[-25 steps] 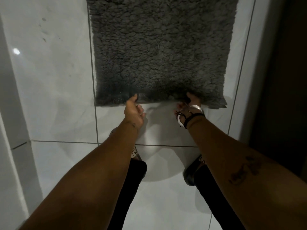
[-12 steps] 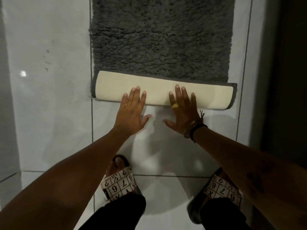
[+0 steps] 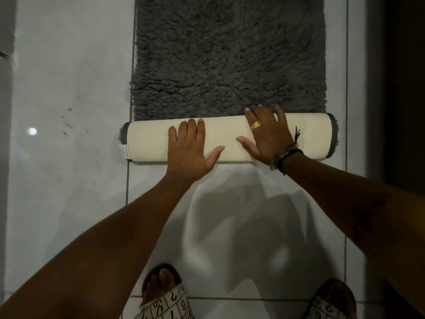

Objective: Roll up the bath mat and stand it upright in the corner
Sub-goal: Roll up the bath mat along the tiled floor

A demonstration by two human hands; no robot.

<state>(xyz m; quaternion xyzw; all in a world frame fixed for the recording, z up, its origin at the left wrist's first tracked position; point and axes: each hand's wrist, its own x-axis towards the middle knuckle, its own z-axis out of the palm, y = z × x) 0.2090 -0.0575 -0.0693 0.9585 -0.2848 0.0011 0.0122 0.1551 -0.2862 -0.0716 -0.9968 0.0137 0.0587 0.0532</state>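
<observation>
A shaggy dark grey bath mat [image 3: 230,56] lies flat on the white tiled floor, running off the top of the view. Its near end is rolled into a cream-backed roll [image 3: 147,139] lying crosswise, with a small white label at its left end. My left hand [image 3: 188,148] rests flat on the roll left of centre, fingers spread. My right hand [image 3: 266,132], with a gold ring and wrist bands, presses flat on the roll right of centre, fingertips reaching the grey pile.
White floor tiles [image 3: 69,157] spread to the left. A dark vertical surface [image 3: 402,88] borders the right side. My two feet in patterned sandals [image 3: 165,300] stand at the bottom edge, just behind the roll. A pale wall edge [image 3: 7,31] shows at far left.
I lifted the mat's near edge, folded it over, and have rolled it away from me. The roll is thicker now and both palms lie on top of it.
</observation>
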